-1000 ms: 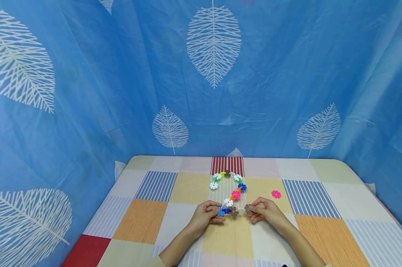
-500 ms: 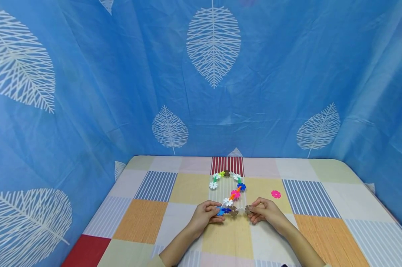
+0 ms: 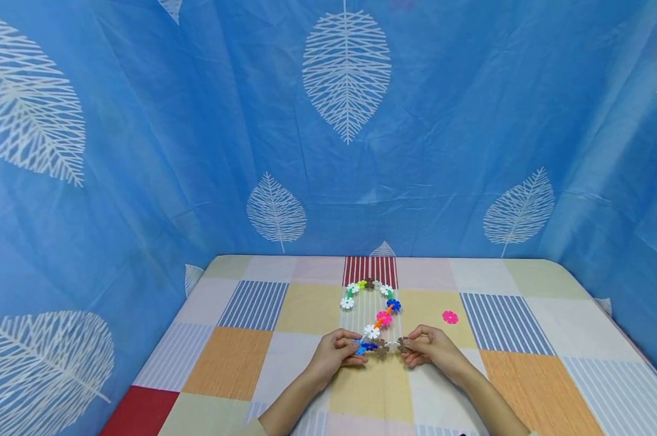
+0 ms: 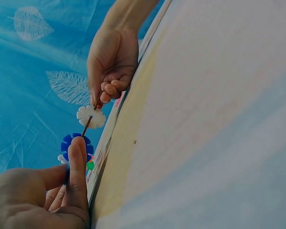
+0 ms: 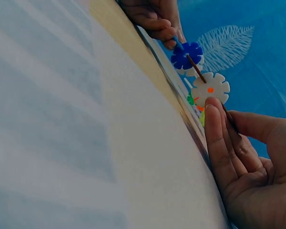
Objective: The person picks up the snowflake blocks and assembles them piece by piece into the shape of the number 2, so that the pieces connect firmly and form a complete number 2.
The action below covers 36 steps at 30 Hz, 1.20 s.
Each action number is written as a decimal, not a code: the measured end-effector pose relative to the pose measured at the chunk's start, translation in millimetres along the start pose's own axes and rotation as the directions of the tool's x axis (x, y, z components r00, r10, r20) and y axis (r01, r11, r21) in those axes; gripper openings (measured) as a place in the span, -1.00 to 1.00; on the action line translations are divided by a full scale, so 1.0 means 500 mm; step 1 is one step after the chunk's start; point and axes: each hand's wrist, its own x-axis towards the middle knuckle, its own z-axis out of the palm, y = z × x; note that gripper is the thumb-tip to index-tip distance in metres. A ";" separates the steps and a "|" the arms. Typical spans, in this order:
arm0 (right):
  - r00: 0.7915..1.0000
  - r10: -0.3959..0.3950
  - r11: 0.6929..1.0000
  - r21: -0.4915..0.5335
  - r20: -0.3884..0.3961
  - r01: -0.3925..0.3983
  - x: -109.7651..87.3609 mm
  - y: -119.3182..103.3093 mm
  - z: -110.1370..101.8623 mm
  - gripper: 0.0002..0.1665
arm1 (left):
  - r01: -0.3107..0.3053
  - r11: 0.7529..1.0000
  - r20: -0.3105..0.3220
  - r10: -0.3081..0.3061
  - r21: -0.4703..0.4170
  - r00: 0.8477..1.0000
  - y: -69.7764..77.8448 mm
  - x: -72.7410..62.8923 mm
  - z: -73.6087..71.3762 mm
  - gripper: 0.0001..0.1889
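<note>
A curved chain of flower-shaped plastic discs (image 3: 384,318) lies on the patchwork cloth in the head view, in white, green, yellow, brown, blue, pink and orange. At its near end my left hand (image 3: 336,354) pinches a light blue disc (image 3: 359,347) between thumb and fingers. A dark blue disc (image 4: 77,147) and a brown disc (image 3: 381,348) follow to the right. My right hand (image 3: 433,348) pinches another brown disc (image 3: 402,345), edge-on in the right wrist view. Between the two brown discs sits a white disc (image 5: 210,89), its slots meeting their edges.
A single pink flower disc (image 3: 450,317) lies apart on the table, beyond my right hand. The patchwork tablecloth (image 3: 241,360) covers the table, and a blue curtain with white leaf prints (image 3: 437,181) hangs round its far side and both flanks.
The brown disc in my right hand has shifted slightly left, closer to the chain's near end. My left hand keeps its hold on the light blue disc.
</note>
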 end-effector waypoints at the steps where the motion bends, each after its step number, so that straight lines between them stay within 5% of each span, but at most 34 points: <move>1: 1.000 0.000 1.000 0.003 -0.001 0.000 0.000 0.001 0.001 -0.75 | -0.001 1.000 -0.001 0.001 0.001 1.000 0.000 0.000 0.000 -0.76; 23: 1.000 -0.001 1.000 0.002 -0.004 0.001 0.004 0.006 0.007 -0.72 | 0.010 1.000 -0.028 -0.010 -0.001 1.000 0.001 -0.001 0.004 -0.75; 26: 1.000 0.002 0.998 -0.062 -0.020 -0.003 0.009 0.003 -0.003 -0.69 | 0.009 1.000 -0.023 -0.009 0.010 1.000 0.000 0.001 0.003 -0.76; 28: 0.993 -0.050 0.983 -0.179 -0.110 0.030 0.012 0.001 -0.014 -0.69 | 0.012 1.000 -0.022 -0.011 0.014 1.000 0.000 0.002 0.002 -0.77; 30: 0.953 -0.191 0.919 -0.384 -0.237 0.089 0.012 0.002 -0.032 -0.74 | 0.018 1.000 -0.025 -0.018 0.015 1.000 -0.002 0.003 0.002 -0.78; 31: 0.913 -0.281 0.858 -0.504 -0.297 0.101 0.010 0.003 -0.043 -0.78 | 0.020 1.000 -0.025 -0.019 0.016 0.999 -0.002 0.003 0.001 -0.78; 34: 0.745 -0.531 0.628 -0.778 -0.403 0.026 0.001 0.009 -0.080 -0.87 | 0.021 0.999 -0.022 -0.021 0.026 1.000 -0.003 0.002 0.001 -0.78; 36: 0.681 -0.614 0.519 -0.854 -0.398 -0.032 -0.006 0.016 -0.103 -0.77 | 0.019 0.999 -0.018 -0.018 0.034 1.000 -0.003 0.002 0.002 -0.78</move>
